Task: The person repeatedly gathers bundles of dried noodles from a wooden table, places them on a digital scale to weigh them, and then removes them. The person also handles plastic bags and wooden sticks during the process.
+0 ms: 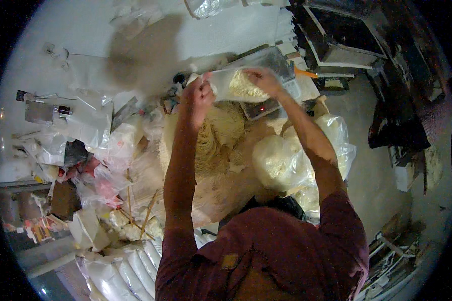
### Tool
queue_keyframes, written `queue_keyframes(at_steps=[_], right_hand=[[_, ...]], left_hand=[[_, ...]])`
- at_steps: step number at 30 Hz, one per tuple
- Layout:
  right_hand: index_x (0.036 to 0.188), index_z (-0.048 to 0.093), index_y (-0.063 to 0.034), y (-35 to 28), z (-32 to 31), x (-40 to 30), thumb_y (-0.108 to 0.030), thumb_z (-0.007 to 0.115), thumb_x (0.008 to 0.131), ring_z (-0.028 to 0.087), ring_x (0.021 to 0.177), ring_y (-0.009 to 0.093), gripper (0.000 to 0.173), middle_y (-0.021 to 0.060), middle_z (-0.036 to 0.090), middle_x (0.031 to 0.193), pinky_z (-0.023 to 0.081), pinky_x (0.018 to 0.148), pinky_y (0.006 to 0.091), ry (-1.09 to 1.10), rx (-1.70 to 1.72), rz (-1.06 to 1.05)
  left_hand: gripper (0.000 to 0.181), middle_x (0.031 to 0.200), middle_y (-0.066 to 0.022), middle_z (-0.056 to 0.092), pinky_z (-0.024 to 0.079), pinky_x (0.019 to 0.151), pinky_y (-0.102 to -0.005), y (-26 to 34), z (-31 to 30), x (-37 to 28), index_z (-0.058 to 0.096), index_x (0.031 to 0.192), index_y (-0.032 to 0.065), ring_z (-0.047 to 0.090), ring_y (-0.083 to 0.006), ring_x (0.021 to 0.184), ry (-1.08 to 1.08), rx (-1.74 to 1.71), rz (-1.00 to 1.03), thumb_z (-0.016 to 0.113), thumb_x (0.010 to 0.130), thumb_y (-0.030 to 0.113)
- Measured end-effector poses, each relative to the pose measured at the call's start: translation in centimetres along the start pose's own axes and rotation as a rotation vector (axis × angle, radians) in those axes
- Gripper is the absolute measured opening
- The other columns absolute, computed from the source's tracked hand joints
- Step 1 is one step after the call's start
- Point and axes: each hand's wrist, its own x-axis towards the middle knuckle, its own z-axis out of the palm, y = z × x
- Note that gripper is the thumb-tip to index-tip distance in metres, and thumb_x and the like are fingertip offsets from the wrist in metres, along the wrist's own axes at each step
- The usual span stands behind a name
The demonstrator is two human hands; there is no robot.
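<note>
A clear plastic bag [221, 85] is stretched sideways between my two hands, with pale yellow noodle-like strands [245, 86] in its right part. My left hand [200, 96] grips the bunched left end. At the other end, my right hand [264, 82] is closed on the bag over the strands; motion blurs its fingers. Beneath my left forearm and to its right lies a large heap of yellow strands [220, 139] on the brown work surface [226, 195]. Just below the bag is a dark flat device [260, 110] with a small red light, partly hidden.
Large clear bags of pale yellow contents [282, 161] stand right of the heap. Crumpled plastic bags [116, 150] and thin sticks [149, 212] crowd the left. Stacked white packs [124, 271] lie lower left. A dark-clothed person [403, 124] is at the far right.
</note>
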Motion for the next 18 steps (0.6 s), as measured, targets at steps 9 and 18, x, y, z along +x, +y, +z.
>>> queue_keyframes(at_steps=[9,18], right_hand=[[0.113,0.068,-0.0055,9.0,-7.0,4.2,-0.016,0.051,0.093,0.061,0.082,0.016,0.027,0.0107,0.070,0.098,0.049,0.079,0.0326,0.458,-0.441,-0.211],[0.110,0.065,0.0011,7.3,-6.1,-8.6,-0.025,0.057,0.098,0.058,0.084,0.011,0.030,0.0045,0.066,0.095,0.047,0.076,0.0273,0.371,-0.036,0.143]], left_hand=[[0.032,0.102,-0.0097,0.063,0.050,0.083,-0.0355,-12.5,-8.2,11.2,0.054,0.117,0.0009,0.061,-0.0232,0.095,-0.015,0.068,0.037,0.058,0.092,0.019],[0.019,0.079,-0.0032,0.061,0.046,0.070,-0.0285,-2.7,-14.3,-10.0,0.062,0.097,0.0022,0.055,-0.0121,0.072,0.793,0.465,0.305,0.060,0.093,0.021]])
